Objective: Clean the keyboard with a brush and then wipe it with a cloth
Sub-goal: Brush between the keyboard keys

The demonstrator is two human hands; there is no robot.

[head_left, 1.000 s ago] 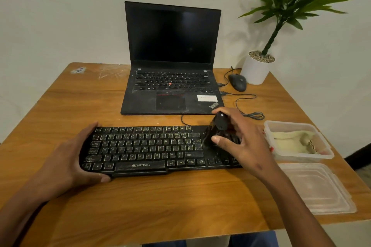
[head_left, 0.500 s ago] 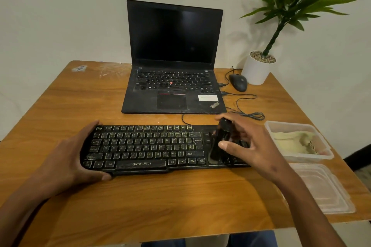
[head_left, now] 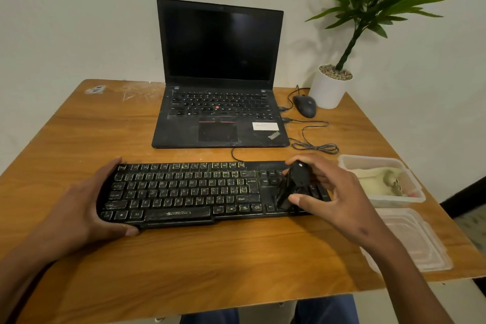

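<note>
While fingers [head_left: 319, 175] grip it, brush [head_left: 290, 188] (black) touches keyboard [head_left: 184, 189].

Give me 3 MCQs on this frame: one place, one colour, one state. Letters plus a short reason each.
1. Where does the cloth lie?
A. in the open clear plastic container
B. on the laptop
C. under the keyboard

2. What colour is the plant pot?
A. black
B. white
C. red

3. What is the right hand doing?
A. resting flat on the table
B. holding the mouse
C. gripping the black brush on the keyboard's right end

Key: 1 A, the cloth sits inside the clear plastic container, whose lid lies beside it. 2 B, the pot is plain white. 3 C, fingers curl round the black brush over the keyboard.
</note>
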